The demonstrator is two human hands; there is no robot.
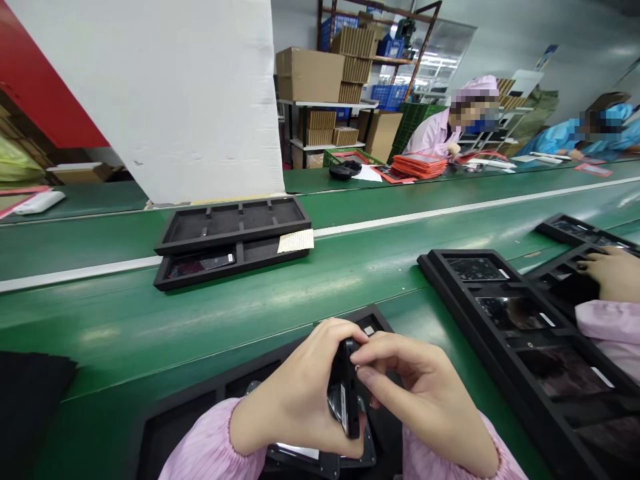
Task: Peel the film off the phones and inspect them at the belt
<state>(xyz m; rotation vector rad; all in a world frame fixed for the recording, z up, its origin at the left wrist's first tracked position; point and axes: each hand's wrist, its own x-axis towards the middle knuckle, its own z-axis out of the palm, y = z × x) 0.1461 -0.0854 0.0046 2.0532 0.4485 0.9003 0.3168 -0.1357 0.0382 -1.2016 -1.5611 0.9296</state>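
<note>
My left hand (305,387) grips a black smartphone (353,400), tilted up so its narrow edge faces me; a white label shows on one face. At that edge, thumb and forefinger of my right hand (420,383) are pinched together near the upper end. A tiny pale bit shows between those fingertips, too small to name. Below both hands lies a black compartment tray (175,417) with more dark devices in it, partly hidden by my hands and sleeves.
Across the green bench (240,313) sit two stacked black trays (235,233) with a perforated yellowish sheet (296,241). At right are trays of screens (515,312) and a co-worker's hand (613,273). Orange-framed pieces (419,167) are piled at the back. Dark sheets (35,400) lie left.
</note>
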